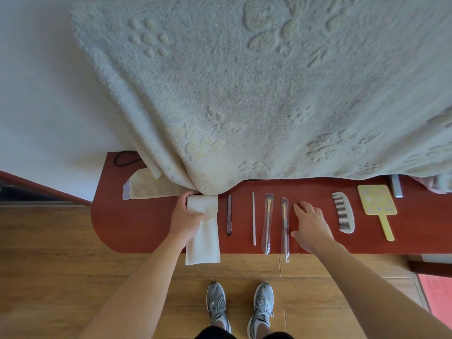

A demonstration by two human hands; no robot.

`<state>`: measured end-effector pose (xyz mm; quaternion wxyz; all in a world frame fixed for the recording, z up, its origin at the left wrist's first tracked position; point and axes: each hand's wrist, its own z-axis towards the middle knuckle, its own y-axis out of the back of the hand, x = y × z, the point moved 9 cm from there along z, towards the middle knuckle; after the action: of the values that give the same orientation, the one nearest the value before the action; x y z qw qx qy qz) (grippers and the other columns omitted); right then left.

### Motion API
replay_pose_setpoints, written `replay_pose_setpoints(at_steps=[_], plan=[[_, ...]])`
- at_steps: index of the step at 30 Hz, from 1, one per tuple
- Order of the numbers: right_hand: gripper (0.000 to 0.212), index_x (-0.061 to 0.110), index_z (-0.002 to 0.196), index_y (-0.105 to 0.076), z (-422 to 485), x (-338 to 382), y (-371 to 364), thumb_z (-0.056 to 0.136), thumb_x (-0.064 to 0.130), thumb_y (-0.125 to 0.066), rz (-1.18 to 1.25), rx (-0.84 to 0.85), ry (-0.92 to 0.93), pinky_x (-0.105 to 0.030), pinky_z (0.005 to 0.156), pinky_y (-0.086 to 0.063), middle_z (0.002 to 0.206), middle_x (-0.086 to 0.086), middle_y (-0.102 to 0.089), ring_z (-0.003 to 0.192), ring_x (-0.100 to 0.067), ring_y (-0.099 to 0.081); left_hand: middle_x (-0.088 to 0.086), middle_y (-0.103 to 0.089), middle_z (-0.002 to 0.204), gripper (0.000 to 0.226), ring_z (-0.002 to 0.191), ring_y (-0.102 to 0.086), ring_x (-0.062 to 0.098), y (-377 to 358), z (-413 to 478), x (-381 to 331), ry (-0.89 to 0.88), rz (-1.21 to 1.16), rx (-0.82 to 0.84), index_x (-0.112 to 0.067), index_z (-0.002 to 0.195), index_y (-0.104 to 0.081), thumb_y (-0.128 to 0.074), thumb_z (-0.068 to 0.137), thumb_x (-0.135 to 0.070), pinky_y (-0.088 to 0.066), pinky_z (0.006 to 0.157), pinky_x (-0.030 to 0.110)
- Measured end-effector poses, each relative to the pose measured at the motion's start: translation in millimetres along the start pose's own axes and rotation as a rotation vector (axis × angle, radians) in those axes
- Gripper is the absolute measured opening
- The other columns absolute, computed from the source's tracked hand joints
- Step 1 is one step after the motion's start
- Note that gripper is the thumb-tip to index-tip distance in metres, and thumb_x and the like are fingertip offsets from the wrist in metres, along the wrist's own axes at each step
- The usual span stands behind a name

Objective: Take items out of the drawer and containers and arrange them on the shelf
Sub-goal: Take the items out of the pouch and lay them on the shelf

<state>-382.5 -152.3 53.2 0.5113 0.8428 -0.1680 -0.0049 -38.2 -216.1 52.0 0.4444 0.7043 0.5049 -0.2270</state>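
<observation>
Red-brown wood forms the shelf (137, 223), which has a rounded left end and stands against a white wall (36, 81) above a wooden plank floor (49, 241). A big cream towel (244, 94) with raised flower patterns hangs down over the back of the shelf and fills most of the view.

The left hand (187, 217) grips a white cloth strip (204, 243), with the fingers curled round its upper part. The top end of the strip sits just under the towel's lowest fold, and its bottom end hangs past the front edge of the shelf.

To the right of the strip, 4 slim items lie side by side, each pointing front to back: a dark pencil (229, 215), a thin white stick (254, 218), and 2 makeup brushes in clear sleeves, the first brush (267, 216) and the second brush (284, 216). The second sleeve sticks out over the shelf's front edge.

The right hand (311, 226) is open, fingers spread, palm down over the shelf just beside the second brush. Whether it touches the sleeve cannot be told. It holds nothing.

Further right lie a white comb (342, 212) and a yellow hand mirror (376, 199), handle toward the front. A folded yellowish cloth (151, 188) lies at the left, partly under the towel, with a black cord (124, 159) behind it.

2 grey shoes (217, 307) stand on the floor below.
</observation>
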Motion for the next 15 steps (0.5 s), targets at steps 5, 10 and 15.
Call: replay_pose_setpoints(at_steps=[5,10,15], plan=[[0.079,0.018,0.151,-0.022,0.7,0.0,-0.1,0.087,0.029,-0.067,0.007,-0.008,-0.005,-0.037,0.112,-0.031,0.157,-0.001,-0.02,0.141,-0.029,-0.021,-0.001,-0.062,0.096,0.068,0.054,-0.053,0.01,-1.6,1.5,3.3,-0.004,0.035,-0.041,-0.032,0.131,-0.046,-0.062,0.075,0.003,-0.045,0.045,0.02],[0.08,0.018,0.151,-0.022,-0.5,-1.2,-0.4,0.086,0.026,-0.068,0.023,-0.001,-0.008,-0.036,0.109,-0.036,0.157,0.0,-0.019,0.141,-0.028,-0.021,-0.005,-0.063,0.097,0.073,0.059,-0.059,0.014,0.6,3.5,0.7,-0.026,0.13,-0.018,-0.035,0.136,-0.041,-0.067,0.075,-0.004,-0.047,0.047,0.022],[0.078,0.017,0.15,-0.024,0.3,0.9,4.3,0.086,0.028,-0.067,0.01,0.034,0.004,-0.037,0.109,-0.036,0.156,-0.003,-0.02,0.139,-0.03,-0.024,-0.005,-0.061,0.118,0.076,0.085,-0.067,0.013,6.4,2.2,-0.8,-0.054,0.218,-0.013,-0.034,0.141,-0.039,-0.071,0.075,-0.014,-0.06,0.068,0.033]])
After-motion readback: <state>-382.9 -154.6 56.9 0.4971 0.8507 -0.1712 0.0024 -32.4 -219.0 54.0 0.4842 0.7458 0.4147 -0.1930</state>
